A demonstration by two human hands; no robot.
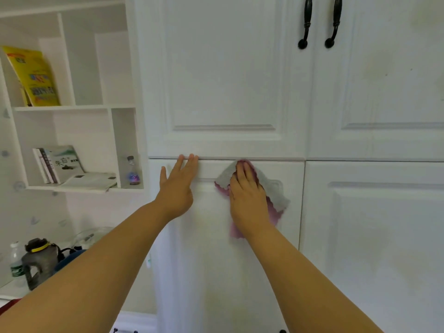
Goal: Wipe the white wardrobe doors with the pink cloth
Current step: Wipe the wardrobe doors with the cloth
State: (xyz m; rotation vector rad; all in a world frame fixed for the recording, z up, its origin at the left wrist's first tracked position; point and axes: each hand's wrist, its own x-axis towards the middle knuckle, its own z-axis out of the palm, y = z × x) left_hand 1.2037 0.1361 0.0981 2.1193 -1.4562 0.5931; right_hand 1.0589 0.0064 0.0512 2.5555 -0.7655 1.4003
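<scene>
The right hand (247,195) lies flat with straight fingers close together, pressing the pink cloth (274,195) on the lower left door (216,260), near its top edge. The left hand (177,188) rests flat beside it, fingers spread. I think the wiping is mid-way; the other doors look untouched.

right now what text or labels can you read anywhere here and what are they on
"朱自": large characters on the front book on the lower shelf; the rest of its cover is too small.
Yellow packet on the upper shelf: red and blue print, too blurred to read.
Water bottle label: too blurred.
Wardrobe doors: no text.
</scene>
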